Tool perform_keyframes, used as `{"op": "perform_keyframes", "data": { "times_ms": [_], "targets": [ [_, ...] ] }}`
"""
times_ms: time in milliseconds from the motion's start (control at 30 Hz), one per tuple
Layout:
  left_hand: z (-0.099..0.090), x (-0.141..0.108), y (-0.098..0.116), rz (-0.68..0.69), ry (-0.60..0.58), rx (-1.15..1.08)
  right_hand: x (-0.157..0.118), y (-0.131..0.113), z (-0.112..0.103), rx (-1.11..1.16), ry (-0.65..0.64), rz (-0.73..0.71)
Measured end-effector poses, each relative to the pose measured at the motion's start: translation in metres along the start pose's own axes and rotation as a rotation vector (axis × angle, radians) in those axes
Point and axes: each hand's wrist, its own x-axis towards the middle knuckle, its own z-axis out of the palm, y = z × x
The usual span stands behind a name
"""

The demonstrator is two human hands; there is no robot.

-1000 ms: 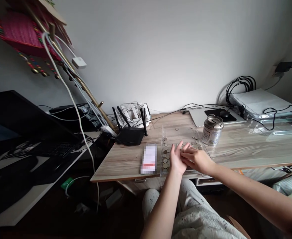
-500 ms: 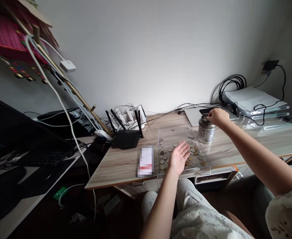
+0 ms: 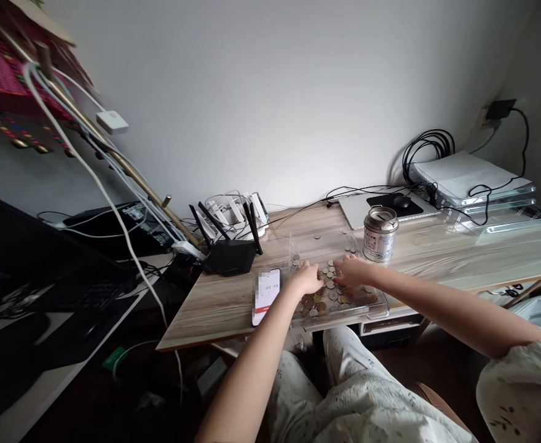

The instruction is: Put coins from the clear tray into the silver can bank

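Several silver and gold coins (image 3: 332, 295) lie scattered in a clear plastic tray (image 3: 381, 306) near the desk's front edge. My left hand (image 3: 308, 278) reaches palm down over the left half of the tray, its fingertips among the coins. Over the right half, my right hand (image 3: 351, 271) is also palm down, fingers bent onto the coins. Whether either hand pinches a coin is too small to tell. A round metal tin (image 3: 380, 235) with a slotted lid stands behind and right of the tray. Left of the tray lies a phone (image 3: 267, 295).
A black router (image 3: 231, 255) with upright antennas stands at the back left. Behind the tin are a silver laptop (image 3: 351, 212) and a black mouse (image 3: 402, 202). Clear stacked trays (image 3: 473, 178) and coiled black cables (image 3: 430, 147) sit at the right.
My right hand has left the tin's lid and come down left onto the coins. My left hand has turned from palm up to palm down and shifted left. Some coins have moved.
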Motion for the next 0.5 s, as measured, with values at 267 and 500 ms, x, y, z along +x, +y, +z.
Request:
{"op": "perform_keyframes", "data": {
  "times_ms": [267, 500],
  "targets": [
    [-0.001, -0.022, -0.012, 0.047, -0.360, -0.225, -0.010, -0.007, 0.009, 0.233, -0.199, -0.055],
    [0.008, -0.043, 0.000, 0.056, -0.207, -0.121, -0.023, -0.021, 0.012, 0.212, -0.211, -0.137]
  ]
}}
